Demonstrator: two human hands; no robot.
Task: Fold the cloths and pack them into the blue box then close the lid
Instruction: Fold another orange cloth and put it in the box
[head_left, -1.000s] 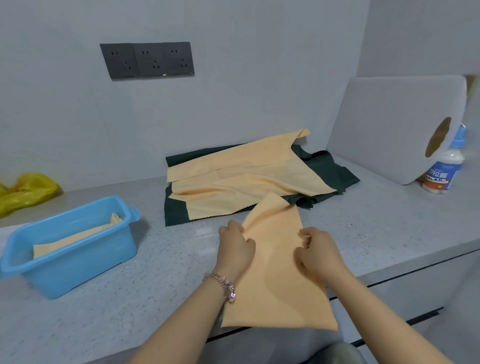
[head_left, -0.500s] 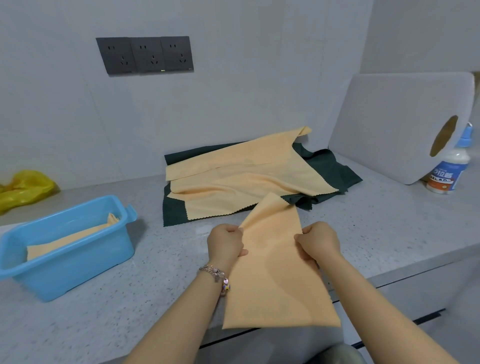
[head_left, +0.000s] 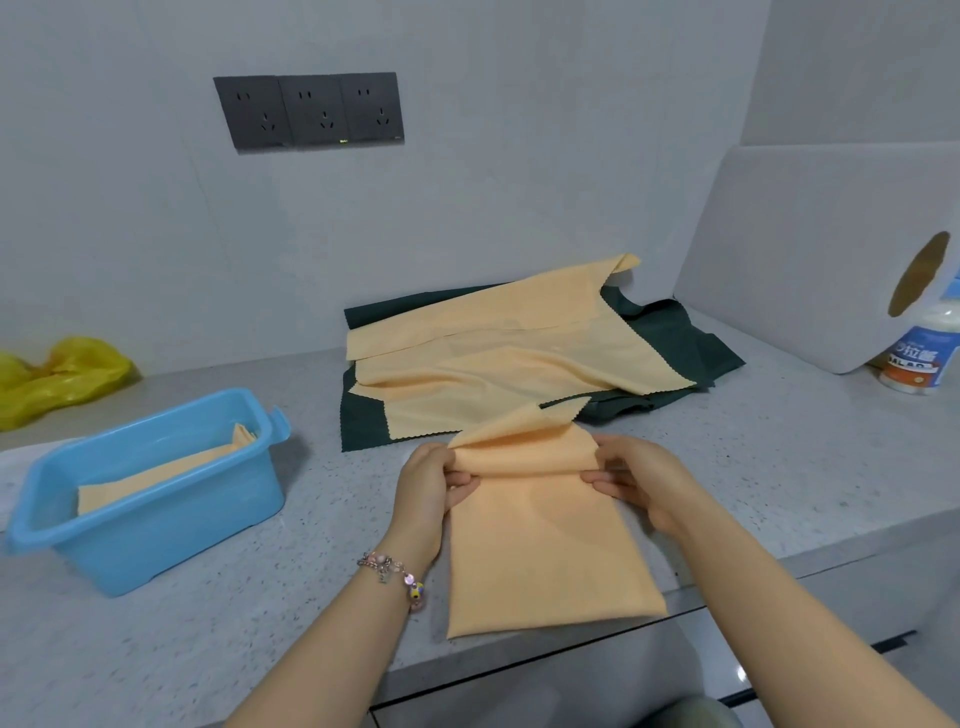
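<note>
An orange cloth (head_left: 545, 545) lies lengthwise at the counter's front edge, folded into a strip. My left hand (head_left: 428, 483) pinches its left side and my right hand (head_left: 631, 480) its right side, and the far end curls up and over towards me. Behind it, more orange cloths (head_left: 498, 358) lie spread over a dark green cloth (head_left: 691, 343). The blue box (head_left: 171, 530) stands open at the left with a folded orange cloth (head_left: 156, 475) inside. No lid is in view.
A yellow plastic bag (head_left: 57, 379) lies at the far left by the wall. A large paper roll (head_left: 831, 249) and a small bottle (head_left: 919, 358) stand at the right. Wall sockets (head_left: 311, 109) are above the grey speckled counter (head_left: 810, 447).
Both hands have lifted the cloth's far end off the counter and are drawing it back towards me, so it now curls over the rest.
</note>
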